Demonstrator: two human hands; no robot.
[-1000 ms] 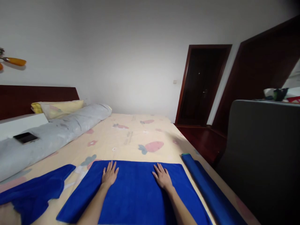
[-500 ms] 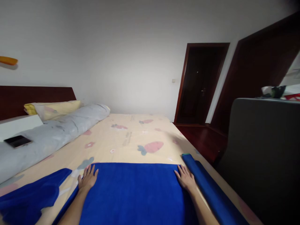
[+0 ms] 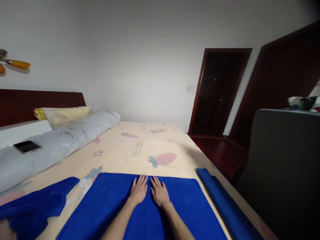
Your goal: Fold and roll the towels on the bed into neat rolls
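A blue cloth (image 3: 107, 196) lies spread flat on the bed, its far edge running straight across in front of me. My left hand (image 3: 139, 190) rests palm down on it near the middle of that edge, fingers stretched out. Close beside it, my right hand (image 3: 159, 191) lies flat on the same cloth with fingers extended. A narrow gap of cloth separates the two hands. Neither one grips anything. The cloth's near part runs out of view below.
Left of the cloth is a crumpled blue cloth (image 3: 42, 203); a rolled blue cloth (image 3: 225, 200) lies along the right. Farther off are a grey bundle (image 3: 82, 128), a phone (image 3: 27, 146) and a yellow pillow (image 3: 67, 114). A dark chair back (image 3: 282, 160) stands right of the bed (image 3: 150, 143).
Both hands have moved inward from the cloth's two far corners to the middle of its far edge. The view has shifted slightly left.
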